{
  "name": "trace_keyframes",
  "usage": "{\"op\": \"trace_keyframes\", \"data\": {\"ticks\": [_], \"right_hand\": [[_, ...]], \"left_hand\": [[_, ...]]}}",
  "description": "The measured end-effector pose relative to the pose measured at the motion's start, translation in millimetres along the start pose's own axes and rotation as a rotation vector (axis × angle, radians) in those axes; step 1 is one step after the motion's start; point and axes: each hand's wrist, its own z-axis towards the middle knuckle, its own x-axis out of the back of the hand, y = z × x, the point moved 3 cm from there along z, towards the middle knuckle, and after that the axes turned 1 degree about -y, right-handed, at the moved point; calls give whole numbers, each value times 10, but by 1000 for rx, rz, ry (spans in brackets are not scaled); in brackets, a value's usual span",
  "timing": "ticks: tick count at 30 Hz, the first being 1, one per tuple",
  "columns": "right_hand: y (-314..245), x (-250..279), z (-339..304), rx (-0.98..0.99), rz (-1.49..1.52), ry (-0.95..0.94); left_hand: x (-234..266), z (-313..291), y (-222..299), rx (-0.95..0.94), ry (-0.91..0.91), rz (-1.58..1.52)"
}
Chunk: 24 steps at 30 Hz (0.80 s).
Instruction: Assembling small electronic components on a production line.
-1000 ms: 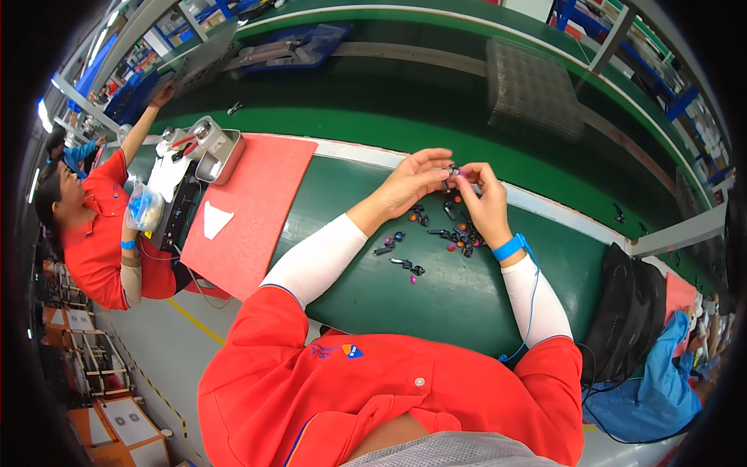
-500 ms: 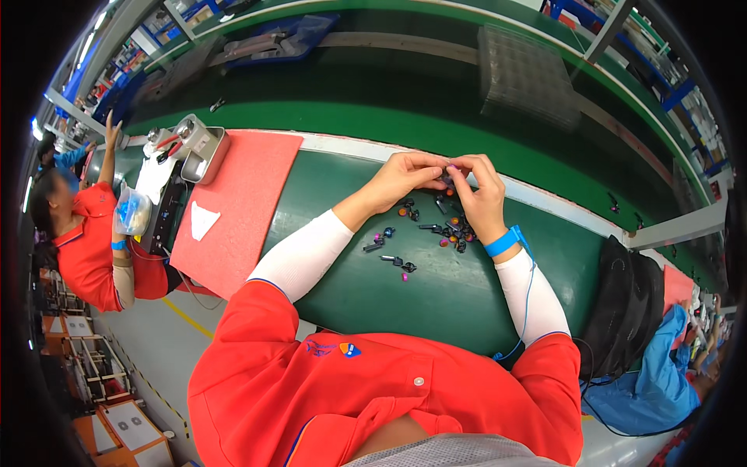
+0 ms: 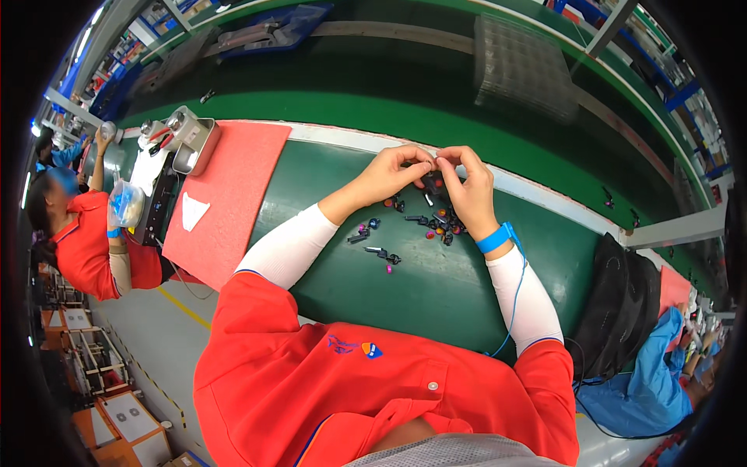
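Note:
My left hand (image 3: 389, 175) and my right hand (image 3: 471, 187) meet fingertip to fingertip above the far edge of a green work mat (image 3: 327, 268). Both are closed in a pinch on a small dark part (image 3: 430, 184); the fingers hide most of it, so its kind is unclear. Below my right hand lies a loose cluster of small black stick-shaped parts (image 3: 445, 224) with orange and pink round ends. To the left are a few more black pieces (image 3: 359, 234), and nearer me another black piece (image 3: 381, 253) beside a pink round bit (image 3: 389, 269).
A pink mat (image 3: 241, 179) with a white scrap (image 3: 194, 211) and a metal tin (image 3: 198, 152) lies left. Beyond runs a green conveyor (image 3: 342, 109) carrying a clear tray (image 3: 525, 66) and blue tray (image 3: 276, 35). A co-worker (image 3: 85, 241) sits left; a black bag (image 3: 618, 303) stands right.
My hands have shifted slightly left in the picture, still pinched together, the fingertips a little more level. The whole view has moved a bit. The co-worker's raised hand has lowered onto a round container.

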Motion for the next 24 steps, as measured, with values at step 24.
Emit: {"op": "trace_keyframes", "data": {"ticks": [24], "right_hand": [[-264, -47, 62, 53, -135, -200]], "left_hand": [[136, 46, 42, -264, 36, 200]]}}
